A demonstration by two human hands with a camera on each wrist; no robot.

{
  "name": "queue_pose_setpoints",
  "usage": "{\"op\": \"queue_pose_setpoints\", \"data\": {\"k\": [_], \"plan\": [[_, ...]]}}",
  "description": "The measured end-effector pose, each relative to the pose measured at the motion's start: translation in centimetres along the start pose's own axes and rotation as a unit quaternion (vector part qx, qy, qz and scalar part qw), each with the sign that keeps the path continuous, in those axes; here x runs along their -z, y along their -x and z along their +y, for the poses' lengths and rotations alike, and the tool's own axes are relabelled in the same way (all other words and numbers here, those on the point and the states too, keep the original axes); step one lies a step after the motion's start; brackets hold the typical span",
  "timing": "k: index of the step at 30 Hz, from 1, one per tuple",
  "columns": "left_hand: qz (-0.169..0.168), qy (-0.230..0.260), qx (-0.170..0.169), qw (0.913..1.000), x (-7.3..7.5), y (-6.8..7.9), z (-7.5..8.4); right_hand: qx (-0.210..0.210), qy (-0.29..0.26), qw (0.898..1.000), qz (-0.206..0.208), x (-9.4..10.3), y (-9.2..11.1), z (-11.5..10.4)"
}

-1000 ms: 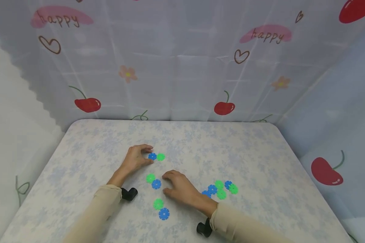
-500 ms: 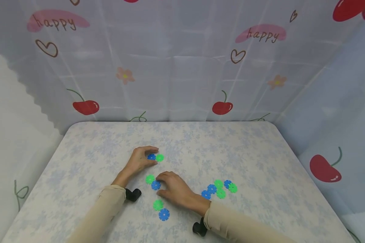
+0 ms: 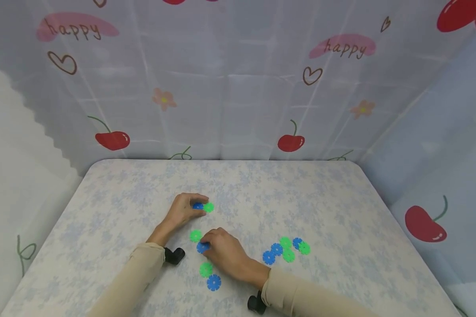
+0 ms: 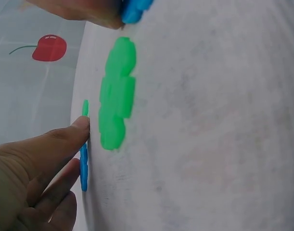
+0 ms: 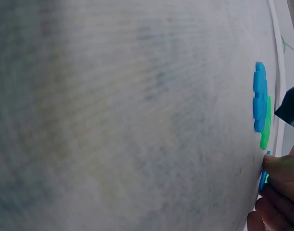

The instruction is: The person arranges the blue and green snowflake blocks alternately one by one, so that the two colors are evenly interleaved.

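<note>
My left hand [image 3: 184, 206] is at the far pair of notched interlocking discs, its thumb and fingers curled round the blue disc [image 3: 198, 205]. The green disc [image 3: 208, 207] touches it, by the fingertips; in the left wrist view the thumb lies where the two meet. My right hand [image 3: 227, 252] pinches another blue disc [image 3: 202, 248] at its edge, thumb and fingers partly covering it. A green disc [image 3: 195, 236] lies against that one on its far side. Nearer me, another green disc [image 3: 206, 270] touches a blue disc [image 3: 213, 282].
To the right lies a loose cluster of discs, among them a blue disc [image 3: 268, 257] and a green disc [image 3: 304, 248]; some overlap. A patterned cloth covers the table [image 3: 341, 198]. Behind it hangs a cherry-print curtain [image 3: 222, 88]. Black wrist cameras [image 3: 175, 256] sit on both wrists.
The left hand has moved right, its fingers closing round the far blue disc. The right hand has shifted left and its fingers have come together on the middle blue disc.
</note>
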State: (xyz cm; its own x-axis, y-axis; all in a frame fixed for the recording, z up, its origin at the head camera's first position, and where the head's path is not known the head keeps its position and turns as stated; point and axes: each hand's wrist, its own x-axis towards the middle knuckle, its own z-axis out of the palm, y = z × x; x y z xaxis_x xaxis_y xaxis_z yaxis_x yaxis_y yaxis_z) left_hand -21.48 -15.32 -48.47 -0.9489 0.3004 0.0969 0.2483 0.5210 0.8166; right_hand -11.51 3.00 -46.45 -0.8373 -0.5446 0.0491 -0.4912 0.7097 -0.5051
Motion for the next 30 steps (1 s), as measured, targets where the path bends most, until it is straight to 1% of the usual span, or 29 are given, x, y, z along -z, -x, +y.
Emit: {"op": "queue_pose_setpoints", "data": {"k": [3,4,7,11,16,21,24,30], "plan": [[0.003,-0.016,-0.005,0.9999,0.0,0.0,0.2,-0.007,0.002,1.0,-0.002,0.0,0.0,-0.2],[0.003,-0.02,-0.009,0.9998,0.0,0.0,0.2,-0.004,0.003,1.0,-0.001,0.1,0.0,-0.2],[0.002,-0.024,-0.003,0.9997,0.0,-0.1,0.3,0.019,-0.003,1.0,-0.001,0.2,-0.1,0.0],[0.001,-0.029,-0.005,0.9996,0.0,0.0,0.2,0.048,-0.023,0.999,-0.007,0.3,-0.1,0.4],[0.003,-0.037,-0.004,0.9993,-0.1,0.1,0.1,0.06,-0.034,0.997,-0.018,0.3,-0.2,0.8],[0.008,-0.057,0.003,0.9983,-0.1,0.1,0.3,0.069,-0.018,0.997,-0.035,0.3,-0.3,1.0],[0.011,-0.062,0.005,0.998,0.0,0.1,0.4,0.076,-0.007,0.997,-0.035,0.3,-0.4,1.0],[0.011,-0.07,0.004,0.9975,-0.2,0.0,0.4,0.076,0.012,0.997,-0.029,0.2,-0.2,0.9]]}}
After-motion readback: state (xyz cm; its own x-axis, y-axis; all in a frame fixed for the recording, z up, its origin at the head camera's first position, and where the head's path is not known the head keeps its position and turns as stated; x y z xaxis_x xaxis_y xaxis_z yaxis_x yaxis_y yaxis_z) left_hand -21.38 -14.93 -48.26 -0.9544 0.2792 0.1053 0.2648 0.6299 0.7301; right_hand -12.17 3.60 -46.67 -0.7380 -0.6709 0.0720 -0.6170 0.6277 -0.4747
